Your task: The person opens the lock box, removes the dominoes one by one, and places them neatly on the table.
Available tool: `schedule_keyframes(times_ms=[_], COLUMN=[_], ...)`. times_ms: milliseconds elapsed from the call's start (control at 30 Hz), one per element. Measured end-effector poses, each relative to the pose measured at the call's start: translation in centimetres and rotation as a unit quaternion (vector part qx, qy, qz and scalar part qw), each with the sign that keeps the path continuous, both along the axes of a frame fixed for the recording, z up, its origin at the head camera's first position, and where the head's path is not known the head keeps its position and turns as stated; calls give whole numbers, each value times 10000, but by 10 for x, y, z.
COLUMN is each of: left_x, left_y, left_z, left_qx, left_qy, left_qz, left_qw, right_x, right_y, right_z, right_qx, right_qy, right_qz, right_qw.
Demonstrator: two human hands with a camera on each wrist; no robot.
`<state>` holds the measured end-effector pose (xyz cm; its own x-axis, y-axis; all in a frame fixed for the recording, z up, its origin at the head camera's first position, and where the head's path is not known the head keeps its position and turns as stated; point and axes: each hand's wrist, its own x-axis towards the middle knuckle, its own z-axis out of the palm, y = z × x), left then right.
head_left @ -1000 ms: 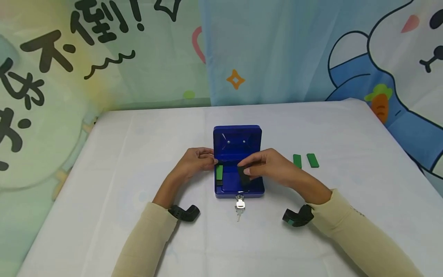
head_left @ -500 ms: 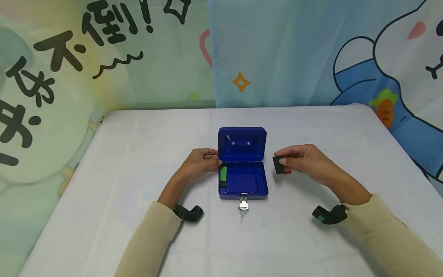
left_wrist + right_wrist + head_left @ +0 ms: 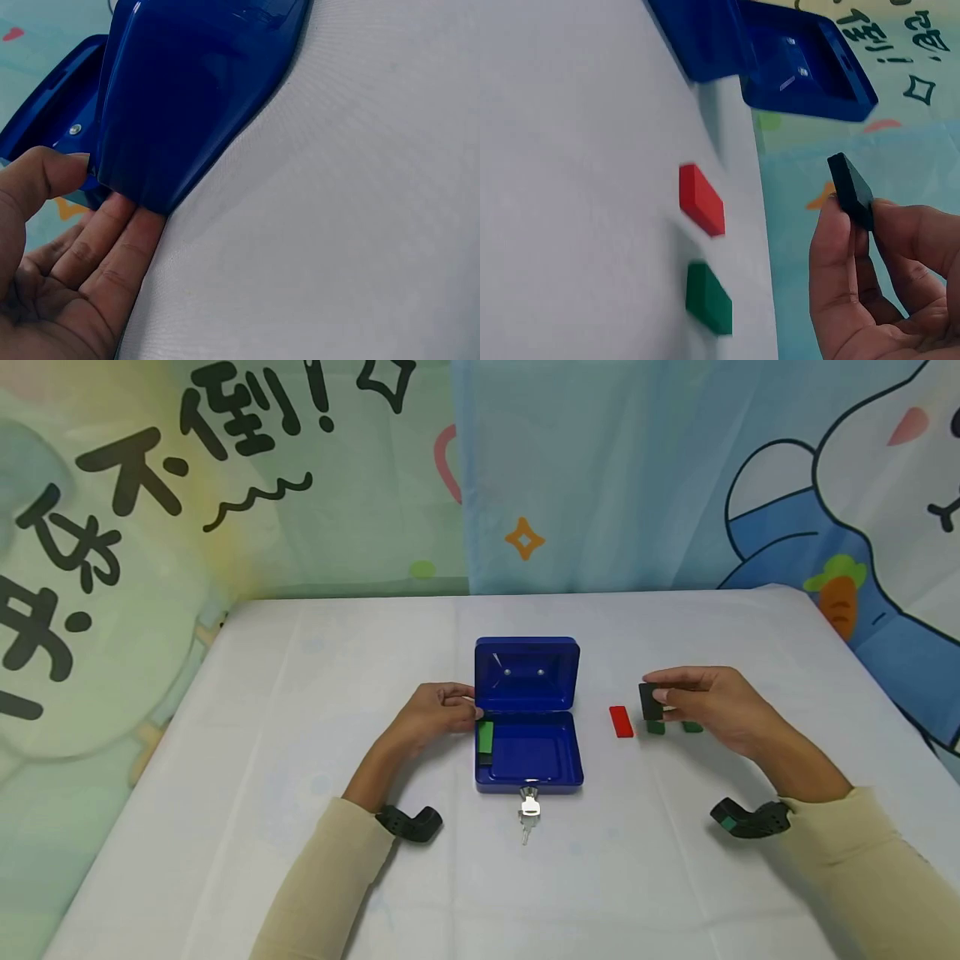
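A blue cash box (image 3: 528, 752) stands with its lid (image 3: 527, 672) raised. My left hand (image 3: 437, 710) holds its back left corner, thumb at the rim and fingers against the outer wall. Along the box's left inner side are a green block (image 3: 485, 737) and a dark piece (image 3: 485, 759). Out to the right, my right hand (image 3: 708, 706) pinches a flat black block (image 3: 849, 191) between thumb and fingers, raised off the table. Below and beside that hand lie a red block (image 3: 621, 722) and two green blocks (image 3: 656, 727), partly covered by the hand and black block.
Keys (image 3: 528, 814) hang from the lock at the box's front. The box stands on a white cloth-covered table (image 3: 360, 893). A printed curtain (image 3: 600, 477) rises behind the table's far edge. Each wrist wears a black camera mount (image 3: 408, 823).
My right hand has carried the black block from above the box rightward, over the loose blocks. The red block, hidden a second ago, now shows. My left hand stays at the box corner.
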<state>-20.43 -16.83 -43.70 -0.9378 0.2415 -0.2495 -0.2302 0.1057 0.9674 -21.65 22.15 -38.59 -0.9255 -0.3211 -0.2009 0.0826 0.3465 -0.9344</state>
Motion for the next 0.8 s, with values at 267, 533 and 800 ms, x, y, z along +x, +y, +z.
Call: schedule_keyframes(times_ms=[267, 533, 800], left_x=[2, 0, 0], left_y=[0, 1, 1], left_z=[2, -1, 0], left_qx=[13, -43, -44], left_qy=[17, -7, -50], left_qz=[41, -3, 33], left_qw=[10000, 10000, 10000], right_x=[-3, -11, -14], right_y=[24, 56, 74], right_z=[2, 2, -6], right_qx=[486, 1054, 1167], right_qy=[55, 245, 352], right_qz=[-308, -427, -313], right_qw=[9983, 9932, 9920])
